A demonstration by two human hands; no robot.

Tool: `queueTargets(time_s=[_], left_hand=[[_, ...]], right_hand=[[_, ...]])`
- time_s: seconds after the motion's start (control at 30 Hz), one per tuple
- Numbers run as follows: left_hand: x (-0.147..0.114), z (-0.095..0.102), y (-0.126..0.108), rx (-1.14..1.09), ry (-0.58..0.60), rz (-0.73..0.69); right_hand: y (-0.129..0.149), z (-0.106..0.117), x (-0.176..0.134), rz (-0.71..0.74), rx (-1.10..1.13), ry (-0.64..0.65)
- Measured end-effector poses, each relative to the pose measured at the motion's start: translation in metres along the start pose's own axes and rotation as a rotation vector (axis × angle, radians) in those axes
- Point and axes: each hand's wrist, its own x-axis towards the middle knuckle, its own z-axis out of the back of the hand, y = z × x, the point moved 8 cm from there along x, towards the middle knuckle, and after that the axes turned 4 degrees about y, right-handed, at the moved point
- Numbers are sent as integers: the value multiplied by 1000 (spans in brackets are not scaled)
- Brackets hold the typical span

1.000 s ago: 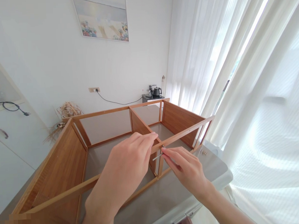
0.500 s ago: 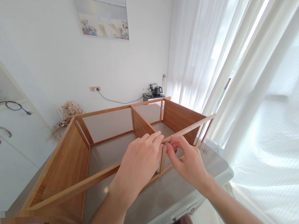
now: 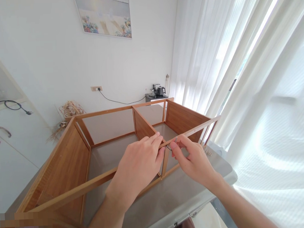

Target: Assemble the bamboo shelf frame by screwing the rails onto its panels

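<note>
A wooden shelf frame (image 3: pixel 72 194) lies on the table with a divider panel (image 3: pixel 143 124) across its middle. My left hand (image 3: pixel 137 165) rests over the front rail where the divider meets it, its fingers closed on the wood. Just to the right, my right hand (image 3: pixel 191 156) pinches a small, thin metal tool that looks like a hex key (image 3: pixel 169 148). The tool's tip is at the front face of the rail joint, above an upright slat (image 3: pixel 165 164). My fingers partly hide the tool, and the fastener at its tip cannot be made out.
Several small screws (image 3: pixel 208 153) stand on the grey table (image 3: pixel 195 186) to the right. A side panel (image 3: pixel 63 168) rises at the left, and another (image 3: pixel 184 117) at the far right. White curtains (image 3: pixel 274 139) hang beside the table. Dried plants (image 3: pixel 71 109) and a kettle (image 3: pixel 161 90) are behind.
My right hand has turned slightly, and more of the metal tool shows between its fingers and the rail. My left hand has shifted a little to the left on the frame.
</note>
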Motion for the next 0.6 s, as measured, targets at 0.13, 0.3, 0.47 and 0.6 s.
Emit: queueTargets(time_s=[0.13, 0.3, 0.47, 0.6], left_hand=[[-1, -2, 1, -14, 26, 8], [0, -4, 2, -16, 47, 41], [-1, -3, 2, -16, 73, 57], [-1, -4, 2, -3, 83, 63]], right_hand=[[-13, 2, 0, -66, 90, -13], [-26, -3, -5, -153, 264, 43], [-29, 0, -19, -110, 314, 109], [-37, 2, -30, -117, 378, 166]])
